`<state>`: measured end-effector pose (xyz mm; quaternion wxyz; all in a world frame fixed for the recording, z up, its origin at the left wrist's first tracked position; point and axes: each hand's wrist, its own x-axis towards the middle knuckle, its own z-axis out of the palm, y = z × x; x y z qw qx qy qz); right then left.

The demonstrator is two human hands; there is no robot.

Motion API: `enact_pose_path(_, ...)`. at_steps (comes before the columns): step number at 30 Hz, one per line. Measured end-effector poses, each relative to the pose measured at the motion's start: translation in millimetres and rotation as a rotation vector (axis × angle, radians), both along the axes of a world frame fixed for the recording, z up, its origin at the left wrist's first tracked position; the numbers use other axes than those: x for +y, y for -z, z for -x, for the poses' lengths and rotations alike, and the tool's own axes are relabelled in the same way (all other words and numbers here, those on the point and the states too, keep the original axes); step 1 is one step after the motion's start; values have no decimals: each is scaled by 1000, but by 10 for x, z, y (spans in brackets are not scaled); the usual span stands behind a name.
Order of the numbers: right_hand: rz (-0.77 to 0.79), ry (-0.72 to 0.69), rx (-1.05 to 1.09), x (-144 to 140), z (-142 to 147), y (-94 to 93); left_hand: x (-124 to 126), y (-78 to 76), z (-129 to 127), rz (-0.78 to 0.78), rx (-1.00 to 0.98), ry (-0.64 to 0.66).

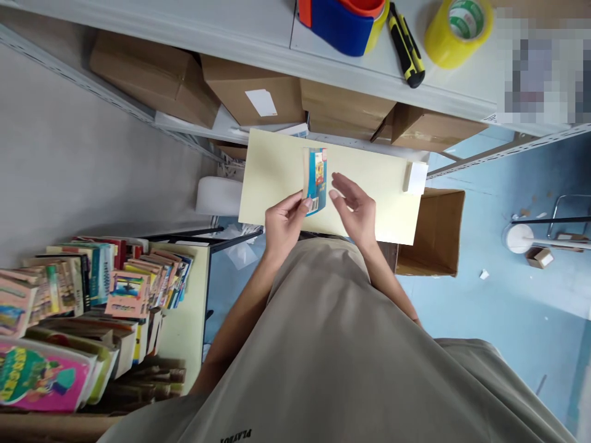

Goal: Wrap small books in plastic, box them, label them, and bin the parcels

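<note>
A small blue paperback book [316, 178] with a picture and a barcode on its cover is held upright over the pale yellow tabletop [383, 215]. My left hand [287, 223] pinches its lower left corner between thumb and fingers. Just to the right of the book, my right hand [354, 209] is open, its fingers apart and holding nothing. A narrow gap separates its fingertips from the cover. At the table's right end lies a small white block or stack [415, 178].
Books in rows [99, 277] crowd a side table at left. Cardboard boxes [348, 107] fill the shelf ahead. On the top shelf lie a utility knife [406, 46], yellow tape [458, 31] and a blue tape dispenser [346, 27]. An open carton [431, 234] stands at right.
</note>
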<state>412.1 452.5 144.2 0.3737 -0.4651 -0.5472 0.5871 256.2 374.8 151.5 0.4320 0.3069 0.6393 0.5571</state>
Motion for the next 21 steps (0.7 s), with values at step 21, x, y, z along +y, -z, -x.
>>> enact_pose_path(21,49,-64,66,225,-232,213,129,409,163,38,-233,90)
